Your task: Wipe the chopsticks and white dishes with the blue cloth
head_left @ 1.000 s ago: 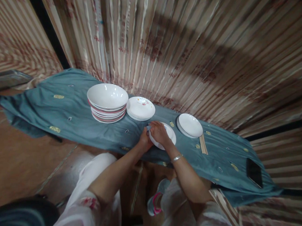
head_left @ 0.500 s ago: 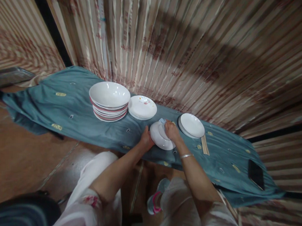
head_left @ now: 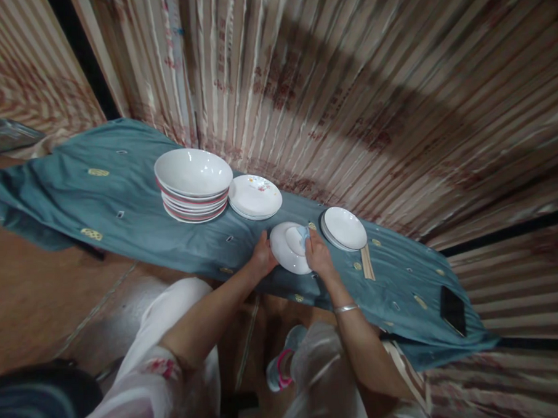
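A white plate [head_left: 288,259] is held over the front of the table with its underside and foot ring facing up. My left hand [head_left: 264,257] grips its left edge, thumb on the upper side. A small light blue cloth [head_left: 303,234] is pinched in my right hand [head_left: 317,253] and touches the underside near the foot ring. The fingertips of the right hand are partly hidden behind the cloth and plate rim. Just behind the plate is a stack of white plates with a flower print [head_left: 254,196]. To the right stands a pile of small white plates [head_left: 345,228].
A tall stack of white bowls with red bands [head_left: 194,176] stands left of the flowered plates. Wooden chopsticks [head_left: 367,263] lie beside the small plates. A dark phone [head_left: 452,310] rests at the right end of the blue-green tablecloth [head_left: 135,197]. Striped curtain [head_left: 329,96] hangs behind.
My right hand with the cloth has shifted across the underside toward the plate's right edge, uncovering more of the foot ring. The plate has tilted slightly. The whole view has shifted a little.
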A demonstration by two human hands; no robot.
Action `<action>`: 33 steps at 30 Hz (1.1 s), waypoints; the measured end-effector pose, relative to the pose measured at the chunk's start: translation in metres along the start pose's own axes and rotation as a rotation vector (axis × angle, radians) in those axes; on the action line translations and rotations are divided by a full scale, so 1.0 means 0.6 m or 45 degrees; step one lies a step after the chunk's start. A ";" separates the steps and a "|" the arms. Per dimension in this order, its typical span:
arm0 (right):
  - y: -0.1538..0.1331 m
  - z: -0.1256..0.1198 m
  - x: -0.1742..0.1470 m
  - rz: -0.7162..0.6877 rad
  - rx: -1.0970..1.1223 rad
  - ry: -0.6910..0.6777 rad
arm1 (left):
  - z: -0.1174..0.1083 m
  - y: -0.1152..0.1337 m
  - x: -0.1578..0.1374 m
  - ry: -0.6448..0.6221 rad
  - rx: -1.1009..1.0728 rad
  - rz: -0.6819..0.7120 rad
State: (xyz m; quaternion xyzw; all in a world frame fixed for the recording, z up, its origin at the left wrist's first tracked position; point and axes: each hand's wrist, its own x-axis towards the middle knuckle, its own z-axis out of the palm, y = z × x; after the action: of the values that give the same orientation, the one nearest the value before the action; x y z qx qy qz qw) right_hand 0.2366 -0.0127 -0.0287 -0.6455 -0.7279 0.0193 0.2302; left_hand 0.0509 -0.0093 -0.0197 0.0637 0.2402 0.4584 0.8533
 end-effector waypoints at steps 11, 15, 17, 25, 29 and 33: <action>-0.028 -0.009 -0.056 0.014 -0.021 0.040 | 0.008 -0.002 -0.002 0.144 -0.027 -0.014; -0.047 -0.010 -0.068 -0.025 0.034 0.049 | 0.014 -0.001 -0.005 0.151 -0.030 -0.024; -0.060 -0.011 -0.071 -0.045 0.058 0.045 | 0.018 0.001 -0.008 0.157 -0.036 -0.013; -0.095 -0.003 -0.062 -0.116 0.124 0.019 | 0.023 -0.002 -0.011 0.159 -0.020 0.069; -0.097 0.002 -0.053 -0.152 0.141 0.023 | 0.011 -0.009 0.002 0.167 -0.026 0.092; -0.098 0.008 -0.042 -0.168 0.176 0.043 | 0.000 -0.014 0.012 0.174 -0.040 0.111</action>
State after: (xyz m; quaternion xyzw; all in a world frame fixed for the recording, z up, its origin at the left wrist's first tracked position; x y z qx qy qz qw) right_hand 0.1815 -0.0449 -0.0217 -0.5791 -0.7617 0.0433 0.2873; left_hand 0.0608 -0.0081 -0.0248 0.0294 0.2877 0.5020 0.8151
